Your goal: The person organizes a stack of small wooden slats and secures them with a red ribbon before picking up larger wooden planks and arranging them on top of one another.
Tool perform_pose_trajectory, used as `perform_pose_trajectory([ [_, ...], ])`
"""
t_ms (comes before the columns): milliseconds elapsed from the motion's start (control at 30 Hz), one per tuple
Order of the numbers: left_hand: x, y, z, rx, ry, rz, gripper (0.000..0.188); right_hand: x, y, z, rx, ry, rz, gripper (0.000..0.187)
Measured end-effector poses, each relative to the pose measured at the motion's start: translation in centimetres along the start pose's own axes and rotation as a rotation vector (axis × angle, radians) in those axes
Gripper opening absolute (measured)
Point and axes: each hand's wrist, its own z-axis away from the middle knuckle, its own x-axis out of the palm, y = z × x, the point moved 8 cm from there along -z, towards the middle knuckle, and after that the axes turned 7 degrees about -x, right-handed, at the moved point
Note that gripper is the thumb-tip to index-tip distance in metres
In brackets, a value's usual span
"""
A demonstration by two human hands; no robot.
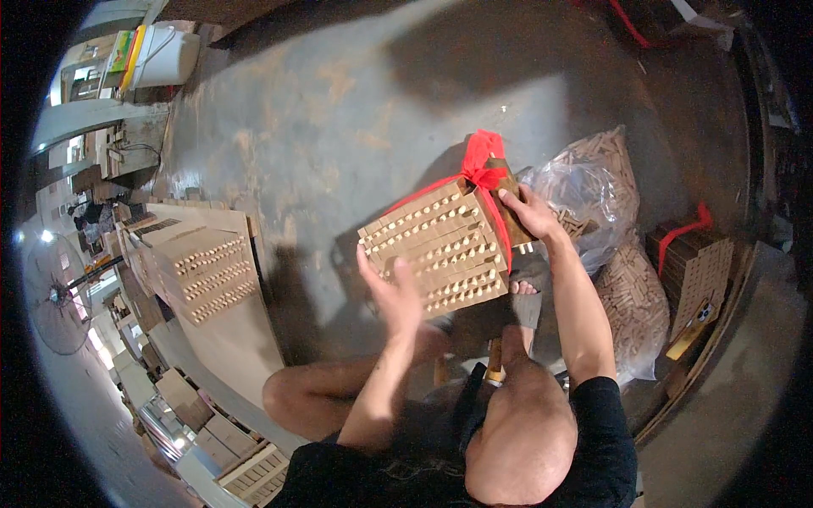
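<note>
In the head view we see the bundle of wooden strips (pixel 436 241) between our two hands, tilted above the floor (pixel 296 127), its front lined with rows of pale pegs. A red band (pixel 483 176) runs round it and bunches into a knot at the upper corner. Our right hand (pixel 533 213) pinches the bundle's darker side, thumb laid against the wood. Our left hand (pixel 394 296) is blurred, thumb and fingers spread about the lower left corner; we cannot tell how firmly that grip presses. As we judge it, the pegs are in and the band is on, so this piece looks mostly done; whether the knot needs more work, we cannot tell. A plastic bag of loose pegs (pixel 633 300) lies to our right, and beyond it stands a darker stack (pixel 690 275) with red band too. On our left a pegged block (pixel 212 275) sits beside pale boards. As for labels, we see green and yellow printing by the white bucket (pixel 169 57) and a faint pattern on the black shirt (pixel 406 478); both are too small or dim for us to read.
</note>
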Motion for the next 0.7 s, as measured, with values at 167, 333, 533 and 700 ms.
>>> perform_pose_trajectory([
  [167,-3.1,-5.1,-3.1,0.055,-0.024,0.126,0.067,2.8,3.8,-2.1,-0.026,0.019,-0.22,0.091],
  [333,-6.0,-10.3,-6.8,-0.05,-0.092,0.014,0.069,4.9,2.6,-1.6,0.004,-0.046,-0.257,0.072],
  [533,-8.4,-29.4,-10.1,-0.853,-0.232,0.46,0.06,8.1,1.8,-1.1,0.188,-0.152,-0.694,0.061],
  [700,-3.2,-24.4,-11.2,-0.714,-0.38,0.514,0.06,13.0,1.1,-0.4,0.087,-0.231,-0.785,0.062],
])
